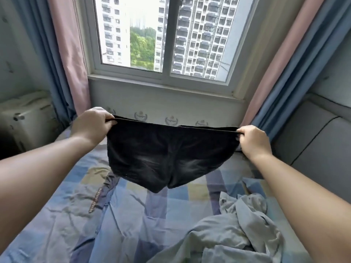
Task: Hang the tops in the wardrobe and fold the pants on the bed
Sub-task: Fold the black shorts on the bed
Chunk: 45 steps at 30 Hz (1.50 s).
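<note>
Two hands grasp a pair of faded black denim shorts (pixel 167 154) above the blue patchwork bed cover (pixel 133 215): left hand (pixel 91 126) and right hand (pixel 253 140) each pinch a waistband end, stretched taut. A crumpled grey garment (pixel 228 234) lies on that cover.

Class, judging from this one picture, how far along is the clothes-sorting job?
Done: nothing visibly folded or hung. In hand: the left hand and right hand hold black shorts stretched by the waistband above the bed. Left: folding them, plus a crumpled grey garment lying on the bed.
</note>
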Motion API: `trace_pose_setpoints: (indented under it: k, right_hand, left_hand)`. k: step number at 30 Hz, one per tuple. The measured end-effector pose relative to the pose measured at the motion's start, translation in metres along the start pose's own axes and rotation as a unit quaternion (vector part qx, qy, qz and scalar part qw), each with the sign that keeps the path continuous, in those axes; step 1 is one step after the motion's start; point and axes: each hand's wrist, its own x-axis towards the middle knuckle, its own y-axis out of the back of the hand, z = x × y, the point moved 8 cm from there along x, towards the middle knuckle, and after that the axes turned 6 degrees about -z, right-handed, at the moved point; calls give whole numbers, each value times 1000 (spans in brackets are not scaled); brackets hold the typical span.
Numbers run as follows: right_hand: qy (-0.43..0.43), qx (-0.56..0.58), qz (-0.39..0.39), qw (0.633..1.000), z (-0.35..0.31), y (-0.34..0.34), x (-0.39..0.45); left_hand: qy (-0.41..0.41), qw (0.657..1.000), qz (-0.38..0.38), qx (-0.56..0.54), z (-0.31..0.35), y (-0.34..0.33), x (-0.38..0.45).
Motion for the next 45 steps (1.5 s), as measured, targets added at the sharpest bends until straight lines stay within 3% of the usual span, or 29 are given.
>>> trace_pose_setpoints:
  k: [6,11,17,26,32,38,42,45]
  right_hand:
    - [-2,-13,-10,1000,26,-65,-93]
    - [-53,-78,-111,989,69,-195,-210]
    - [-111,-178,-325,922,112,-340,-396]
    - [-27,-259,-416,871,133,-425,-543]
    - [30,-293,-490,821,139,-450,-594]
    - [10,-295,-579,760,133,-474,-653]
    - [3,-244,-593,768,98,-492,-658]
    - [20,-165,-575,801,51,-510,-641]
  left_hand:
    - [-78,995,-55,22,-41,-51,-78]
    - [-113,969,-210,67,-99,-157,-190]
    - [-183,881,-412,145,-163,-280,-372]
    - [-255,752,-552,254,-191,-367,-547]
    - [-226,716,-592,294,-209,-382,-600]
    - [-203,631,-692,288,-207,-388,-658]
    - [-159,615,-724,269,-220,-391,-667]
    - [-76,671,-706,211,-234,-396,-645]
